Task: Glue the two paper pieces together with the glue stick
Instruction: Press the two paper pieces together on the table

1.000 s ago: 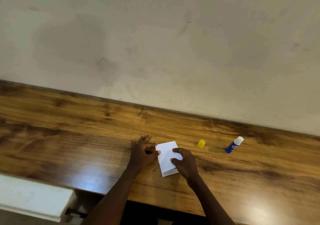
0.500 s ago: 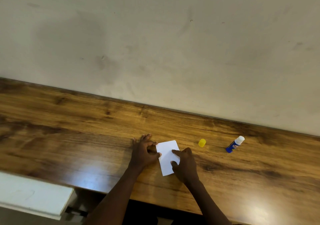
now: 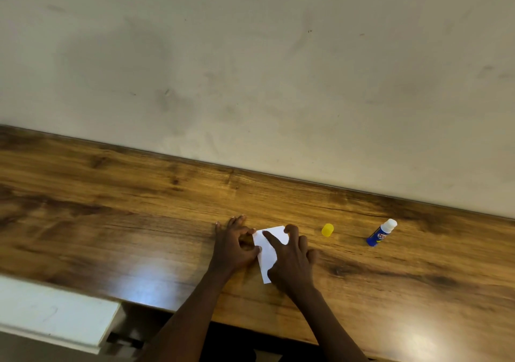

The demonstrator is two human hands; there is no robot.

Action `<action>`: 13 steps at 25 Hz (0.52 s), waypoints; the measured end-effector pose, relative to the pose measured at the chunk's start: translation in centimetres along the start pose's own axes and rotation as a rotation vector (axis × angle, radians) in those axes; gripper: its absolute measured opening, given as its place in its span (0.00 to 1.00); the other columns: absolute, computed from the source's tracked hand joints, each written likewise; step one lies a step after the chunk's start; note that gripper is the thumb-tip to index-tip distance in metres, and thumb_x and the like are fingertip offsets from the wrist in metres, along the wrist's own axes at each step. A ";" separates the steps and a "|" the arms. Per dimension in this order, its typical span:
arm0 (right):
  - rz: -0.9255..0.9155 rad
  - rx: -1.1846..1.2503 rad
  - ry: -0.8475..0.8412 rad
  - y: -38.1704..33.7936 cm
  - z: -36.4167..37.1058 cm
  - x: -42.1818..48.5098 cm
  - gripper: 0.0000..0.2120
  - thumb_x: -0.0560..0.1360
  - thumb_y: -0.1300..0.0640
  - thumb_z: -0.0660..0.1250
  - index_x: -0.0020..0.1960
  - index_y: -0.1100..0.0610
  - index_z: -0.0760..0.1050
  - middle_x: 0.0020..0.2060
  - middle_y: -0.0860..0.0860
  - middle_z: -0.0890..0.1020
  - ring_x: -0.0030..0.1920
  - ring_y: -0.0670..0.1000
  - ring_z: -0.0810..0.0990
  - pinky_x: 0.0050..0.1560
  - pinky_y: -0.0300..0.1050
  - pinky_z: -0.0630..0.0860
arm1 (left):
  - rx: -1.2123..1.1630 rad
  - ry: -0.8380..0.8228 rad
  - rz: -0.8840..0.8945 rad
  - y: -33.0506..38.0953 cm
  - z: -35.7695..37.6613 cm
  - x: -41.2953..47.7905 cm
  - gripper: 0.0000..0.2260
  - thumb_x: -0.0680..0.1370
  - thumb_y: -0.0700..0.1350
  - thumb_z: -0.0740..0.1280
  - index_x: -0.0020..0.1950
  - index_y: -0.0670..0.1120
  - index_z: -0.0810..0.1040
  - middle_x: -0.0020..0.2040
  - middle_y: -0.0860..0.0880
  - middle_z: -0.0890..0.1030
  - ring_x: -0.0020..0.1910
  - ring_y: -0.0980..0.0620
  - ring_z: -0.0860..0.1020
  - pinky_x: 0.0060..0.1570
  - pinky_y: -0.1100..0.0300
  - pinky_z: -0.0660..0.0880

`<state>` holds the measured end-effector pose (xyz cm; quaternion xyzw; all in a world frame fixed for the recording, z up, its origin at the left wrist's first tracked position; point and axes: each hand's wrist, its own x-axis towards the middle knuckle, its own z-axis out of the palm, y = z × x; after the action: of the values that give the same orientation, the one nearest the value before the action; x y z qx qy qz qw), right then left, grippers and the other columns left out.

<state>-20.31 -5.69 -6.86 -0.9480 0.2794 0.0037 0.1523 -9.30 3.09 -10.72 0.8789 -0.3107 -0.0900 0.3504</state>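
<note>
Hands: your left hand [image 3: 235, 246] rests on the tabletop with its fingertips on the left edge of the white paper [image 3: 269, 247]; your right hand [image 3: 291, 261] lies flat on top of the paper, index finger stretched toward its upper left. Neither hand grips anything. Both press down, fingers spread, close together with only the paper between them.
Tabletop: the tabletop [image 3: 111, 222] is long, glossy wood-grain brown with dark streaks and bright glare patches near the front edge. It is smooth and slick, so thin paper can skate under a push.
Wall: the wall [image 3: 250, 69] is plain, matt and pale, with faint scuffs.
Paper: it sits near the front edge, mid-tabletop, tilted so its long side runs up and to the left. It is small, rectangular, thin and white. Only one outline shows, so you appear to be at the pressing step, with the two pieces stacked; I cannot tell whether a second sheet lies exactly under the first.
Step in hand: keep your left fingertips as the anchor, and sweep the right palm from the middle outward to the corners. Press flat and do not drag, or the top piece may slide off register while the glue is wet.
Glue stick: the glue stick [image 3: 381, 233] is a blue barrel with a white tip, lying uncapped well to the right.
Cap: the yellow cap [image 3: 327, 229] is a small, rounded plastic piece lying between the paper and the stick.
</note>
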 end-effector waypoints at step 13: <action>0.131 -0.061 -0.074 2.4 -0.8 1.6 0.26 0.72 0.50 0.57 0.69 0.46 0.57 0.65 0.56 0.59 0.63 0.57 0.60 0.61 0.57 0.59 | 0.000 -0.008 -0.012 -0.1 0.2 0.1 0.20 0.68 0.48 0.72 0.57 0.45 0.77 0.72 0.46 0.64 0.73 0.47 0.57 0.71 0.46 0.38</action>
<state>-20.30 -8.71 -6.97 -0.9311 0.3346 0.0572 0.1332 -9.20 2.99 -10.92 0.8804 -0.3069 -0.0958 0.3485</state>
